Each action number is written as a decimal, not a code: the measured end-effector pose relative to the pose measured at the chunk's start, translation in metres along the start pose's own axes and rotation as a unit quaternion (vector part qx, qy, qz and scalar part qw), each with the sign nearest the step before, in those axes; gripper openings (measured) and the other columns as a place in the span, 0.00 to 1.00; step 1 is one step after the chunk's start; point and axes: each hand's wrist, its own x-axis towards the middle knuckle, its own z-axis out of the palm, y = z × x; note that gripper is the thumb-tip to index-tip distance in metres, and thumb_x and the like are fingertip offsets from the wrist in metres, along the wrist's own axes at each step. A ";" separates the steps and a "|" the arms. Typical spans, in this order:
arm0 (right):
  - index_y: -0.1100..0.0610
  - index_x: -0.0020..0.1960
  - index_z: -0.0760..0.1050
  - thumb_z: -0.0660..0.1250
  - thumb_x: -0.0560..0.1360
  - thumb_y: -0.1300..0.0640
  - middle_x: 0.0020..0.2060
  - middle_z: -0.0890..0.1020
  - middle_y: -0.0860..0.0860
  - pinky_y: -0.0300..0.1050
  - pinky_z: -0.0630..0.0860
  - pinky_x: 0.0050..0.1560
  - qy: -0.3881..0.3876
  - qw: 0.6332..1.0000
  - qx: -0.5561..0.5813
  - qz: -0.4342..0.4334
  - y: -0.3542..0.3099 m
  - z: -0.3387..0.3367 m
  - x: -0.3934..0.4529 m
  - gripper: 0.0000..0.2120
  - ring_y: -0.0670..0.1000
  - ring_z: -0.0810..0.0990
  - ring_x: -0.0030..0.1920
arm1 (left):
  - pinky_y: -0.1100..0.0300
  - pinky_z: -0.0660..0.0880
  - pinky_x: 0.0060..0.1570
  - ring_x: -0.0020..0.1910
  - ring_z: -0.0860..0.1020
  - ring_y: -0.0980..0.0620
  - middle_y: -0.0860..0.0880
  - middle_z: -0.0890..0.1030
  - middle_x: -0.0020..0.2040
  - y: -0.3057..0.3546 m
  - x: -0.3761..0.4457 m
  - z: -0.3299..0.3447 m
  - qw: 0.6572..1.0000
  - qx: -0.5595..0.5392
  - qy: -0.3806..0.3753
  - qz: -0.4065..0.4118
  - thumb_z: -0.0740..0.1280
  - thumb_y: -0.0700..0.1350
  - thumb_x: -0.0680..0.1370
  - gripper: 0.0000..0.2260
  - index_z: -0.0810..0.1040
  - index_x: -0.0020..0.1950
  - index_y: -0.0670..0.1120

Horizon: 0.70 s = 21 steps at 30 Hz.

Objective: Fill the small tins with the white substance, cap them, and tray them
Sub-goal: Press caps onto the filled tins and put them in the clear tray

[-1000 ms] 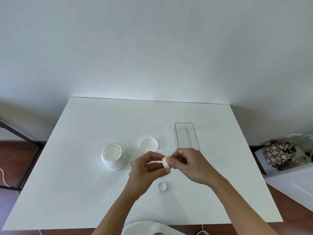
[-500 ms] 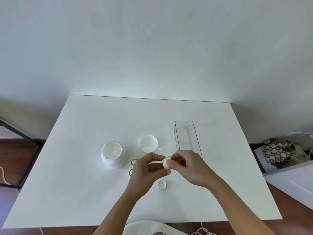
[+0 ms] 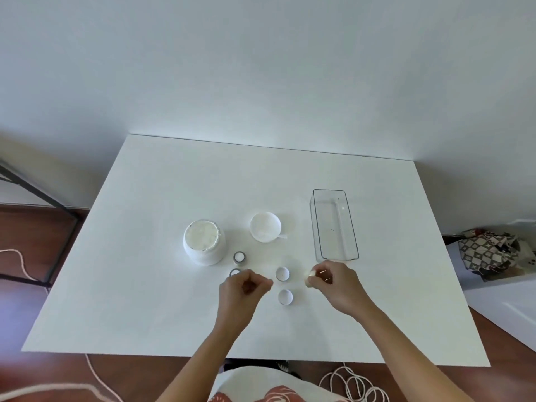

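From the head view, a white table [image 3: 162, 256] fills the middle, with a plain wall behind it.

The right hand [image 3: 333, 282] hovers low over the table. Its fingers are curled in, and the fingertips pinch a small capped tin [image 3: 309, 281] at the hand's left edge. The tin looks pale and blurry, so its lid is hard to see well.

Just behind this hand sits the clear tray [image 3: 317, 224]. It is long and see-through, and its near end is very close to the knuckles.

The left hand [image 3: 246, 285] is well apart from the right one. Its fingers are curled into a loose fist. I cannot tell if something small is inside it.

Between the two hands lie two round white lids [image 3: 282, 274], one a bit closer to the person [image 3: 285, 296]. They sit flat on the table.

Just behind the left hand's far-left corner a small tin [image 3: 235, 272] peeks out, partly hidden by the fingers. A bit farther back stands another open tin [image 3: 239, 257] with white stuff inside.

Beside that tin, farther left, is a big white jar [image 3: 204, 242] full of the white stuff. To the right of the jar rests the jar's big lid [image 3: 265, 226], turned up like a bowl, with a small white spoon [image 3: 280, 236] poking out of it.
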 end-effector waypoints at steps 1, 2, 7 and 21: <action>0.54 0.49 0.78 0.70 0.72 0.54 0.40 0.84 0.47 0.35 0.73 0.37 0.009 1.000 -0.018 0.008 0.006 0.002 0.004 0.07 0.49 0.81 0.42 | 0.71 0.71 0.34 0.33 0.80 0.57 0.54 0.84 0.33 -0.006 0.004 -0.006 1.000 0.016 0.020 -0.005 0.76 0.42 0.73 0.10 0.80 0.33 0.47; 0.56 0.51 0.78 0.69 0.72 0.56 0.42 0.83 0.51 0.37 0.74 0.38 0.017 0.999 -0.039 0.012 0.010 0.005 0.009 0.08 0.50 0.81 0.43 | 0.70 0.70 0.31 0.30 0.77 0.56 0.52 0.82 0.29 -0.013 0.008 -0.012 0.999 0.025 0.035 -0.009 0.76 0.43 0.73 0.12 0.78 0.31 0.46; 0.61 0.54 0.75 0.65 0.75 0.60 0.47 0.79 0.56 0.47 0.75 0.48 0.063 0.983 -0.171 -0.016 0.018 0.019 0.029 0.09 0.55 0.77 0.49 | 0.68 0.64 0.24 0.23 0.67 0.57 0.50 0.75 0.25 -0.028 0.032 -0.033 0.993 0.049 0.107 -0.023 0.71 0.44 0.78 0.19 0.71 0.31 0.39; 0.57 0.64 0.70 0.63 0.78 0.56 0.55 0.74 0.55 0.45 0.71 0.55 0.106 0.949 -0.287 -0.074 0.010 0.029 0.044 0.15 0.56 0.70 0.57 | 0.56 0.72 0.55 0.54 0.75 0.49 0.48 0.75 0.58 -0.040 0.064 -0.036 0.974 0.187 0.082 0.096 0.76 0.38 0.73 0.22 0.74 0.64 0.41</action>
